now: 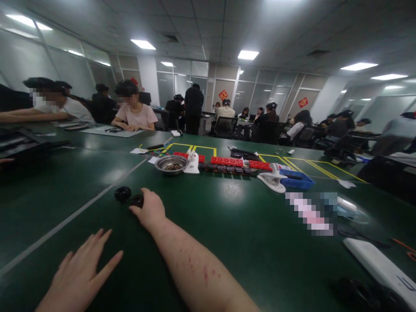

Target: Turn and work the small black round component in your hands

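Black ring (137, 200) between the thumb and fingers of a right hand (150, 210) on a green table (260, 242).
Nearest comes the left hand (78, 268), palm down, fingers loosely spread and holding nothing. Past it, the right thumb and fingers are curled in close around the ring, left of the table's middle and just beside a second ring (122, 193). I take this step to be gripping or placing the ring; the next move calls for a steady pinch that clears that neighbour. It seems to lie round face up, no long axis standing out, though blur and fingers leave that unsure. Beyond sit a metal bowl (172, 164), a white stand (191, 164) and red strips (226, 161); farther back, a co-worker in pink (136, 115) leans over a pale mat (130, 133).
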Available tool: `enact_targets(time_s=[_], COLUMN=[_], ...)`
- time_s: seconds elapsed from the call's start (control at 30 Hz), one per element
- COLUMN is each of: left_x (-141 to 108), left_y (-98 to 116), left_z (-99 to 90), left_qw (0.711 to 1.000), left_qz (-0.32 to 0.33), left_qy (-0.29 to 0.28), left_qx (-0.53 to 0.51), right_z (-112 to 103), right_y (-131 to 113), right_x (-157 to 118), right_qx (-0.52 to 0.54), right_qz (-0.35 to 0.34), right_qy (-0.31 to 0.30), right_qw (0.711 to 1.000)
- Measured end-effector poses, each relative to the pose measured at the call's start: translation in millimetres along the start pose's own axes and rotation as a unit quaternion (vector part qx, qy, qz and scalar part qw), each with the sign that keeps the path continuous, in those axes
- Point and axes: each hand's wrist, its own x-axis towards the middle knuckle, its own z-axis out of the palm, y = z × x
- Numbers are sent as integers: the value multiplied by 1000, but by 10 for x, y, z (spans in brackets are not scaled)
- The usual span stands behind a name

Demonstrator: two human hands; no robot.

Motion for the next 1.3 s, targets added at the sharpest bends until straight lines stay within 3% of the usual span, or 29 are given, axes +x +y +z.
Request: enact_targets(time_s=[0.17, 0.4, 0.6, 0.73, 0.87, 0.97, 1.1, 1.17, 1.23, 1.3], left_x=[-50, -54, -63, -84, -43, -25, -54, -67, -76, -87], left_y=[79, 106, 126, 132, 416, 907, 1721, 2107, 2437, 2680], left_z=[-84, -136, -171, -54, 40, -67, -274, -309, -298, -274], left_qw=[999, 999, 999, 996, 963, 921, 873, 853, 852, 857], left_qz=[29, 19, 13, 80, 258, 367, 456, 483, 482, 474], left_qy=[-14, -36, -40, -23, -65, -99, -102, -127, -134, -129], left_qx=[-6, -13, -7, -21, -51, -79, -142, -152, -153, -156], right_z=[206, 214, 17, -281, -861, -1631, -2855, -3303, -3533, -3556], right_y=[-9, 5, -43, -14, 92, 144, 263, 414, 613, 814], right_x=[258, 247, 79, -380, -1041, -1490, -2052, -2355, -2641, -2851], right_qx=[-30, -45, 6, 7, -14, -42, -64, -72, -110, -226], right_qz=[-18, 10, 35, 39, -35, -12, 120, 242, 357, 418], right_qy=[-18, 3, 40, 7, -73, -70, 51, 120, 146, 133], right_qw=[999, 999, 999, 999, 997, 997, 989, 960, 916, 870])
